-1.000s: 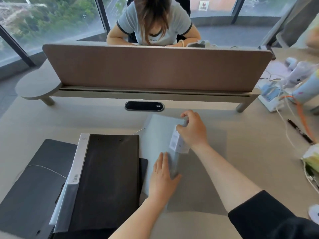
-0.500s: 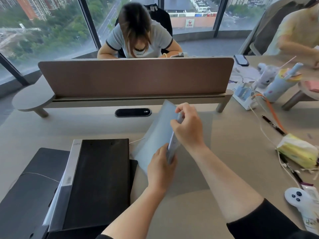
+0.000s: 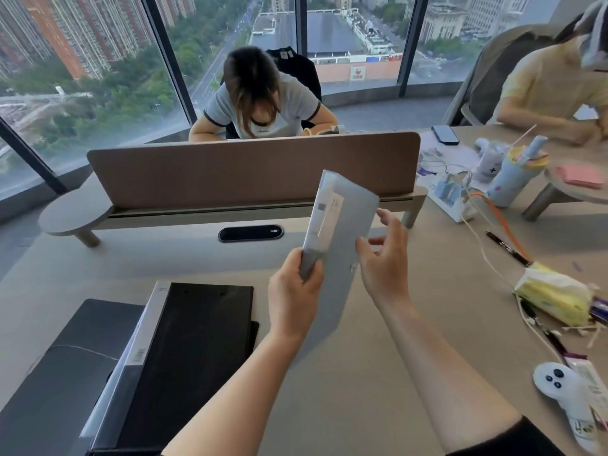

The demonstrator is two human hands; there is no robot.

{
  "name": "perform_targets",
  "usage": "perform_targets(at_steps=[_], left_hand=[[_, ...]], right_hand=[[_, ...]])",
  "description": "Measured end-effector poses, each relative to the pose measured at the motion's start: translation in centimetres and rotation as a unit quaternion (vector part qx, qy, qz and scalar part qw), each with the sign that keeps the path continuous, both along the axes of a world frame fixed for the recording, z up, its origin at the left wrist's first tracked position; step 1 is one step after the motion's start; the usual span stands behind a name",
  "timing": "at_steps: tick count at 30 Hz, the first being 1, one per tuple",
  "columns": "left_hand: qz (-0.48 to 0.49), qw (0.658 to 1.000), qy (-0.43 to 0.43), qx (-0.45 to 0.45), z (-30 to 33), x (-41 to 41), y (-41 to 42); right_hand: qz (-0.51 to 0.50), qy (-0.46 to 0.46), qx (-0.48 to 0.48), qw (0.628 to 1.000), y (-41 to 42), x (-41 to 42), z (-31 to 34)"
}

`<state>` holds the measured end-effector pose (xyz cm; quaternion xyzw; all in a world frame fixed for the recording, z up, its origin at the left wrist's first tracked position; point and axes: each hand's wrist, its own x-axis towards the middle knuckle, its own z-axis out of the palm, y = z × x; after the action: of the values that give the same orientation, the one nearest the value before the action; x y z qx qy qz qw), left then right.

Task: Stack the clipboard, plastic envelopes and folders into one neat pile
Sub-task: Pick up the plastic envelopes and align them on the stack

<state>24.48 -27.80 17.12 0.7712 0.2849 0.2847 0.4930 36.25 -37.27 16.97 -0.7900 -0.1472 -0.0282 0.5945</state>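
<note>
I work at a wide grey desk [image 3: 345, 373], and I place everything against the black clipboard [image 3: 194, 350] lying flat on it, which already tops a partial pile: a translucent folder with a white spine [image 3: 138, 343] juts out along its left edge, and a broad black envelope with a thin string [image 3: 56, 366] spreads further left beneath. Up and to the right of the clipboard, lifted clear of the desk and standing nearly upright, is the pale grey folder [image 3: 348, 218], its labelled spine turned toward me. My left hand [image 3: 294, 301] grips its lower spine corner, thumb and fingers curled round the edge, and carries the weight. My right hand [image 3: 383, 261] is spread beside the cover, fingers loosely apart; whether they touch the plastic I cannot tell, and it grips nothing. To do this well, I think I should steady the free cover with the right hand so it does not flap open, tip the folder flat, and lower it onto the clipboard with spine and corners lined up before letting go. Beyond the clipboard a brown divider panel [image 3: 256, 169] crosses the desk, with a person seated behind it and tall windows over a city. Far right of the clipboard lie a tissue pack [image 3: 552, 301], a white controller [image 3: 562, 390], cables and pens.
</note>
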Motion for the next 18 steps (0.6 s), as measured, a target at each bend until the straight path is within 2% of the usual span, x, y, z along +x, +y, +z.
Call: perform_targets(at_steps=[7, 11, 15, 18], left_hand=[[-0.033, 0.993, -0.061, -0.100, 2.5, 1.0, 0.8], [-0.043, 0.978, -0.061, -0.196, 2.4, 1.2, 1.9], [-0.030, 0.961, -0.031, -0.275, 0.9, 0.8, 2.9], [-0.008, 0.947, -0.007, -0.321, -1.1, 0.1, 3.8]], right_hand=[[-0.041, 0.140, 0.027, 0.989, -3.2, 1.5, -2.6], [-0.004, 0.246, 0.088, 0.965, -4.9, 2.3, -4.2], [0.069, 0.298, 0.132, 0.943, -6.6, 2.1, -5.9], [0.082, 0.339, 0.139, 0.927, -7.4, 1.3, -7.2]])
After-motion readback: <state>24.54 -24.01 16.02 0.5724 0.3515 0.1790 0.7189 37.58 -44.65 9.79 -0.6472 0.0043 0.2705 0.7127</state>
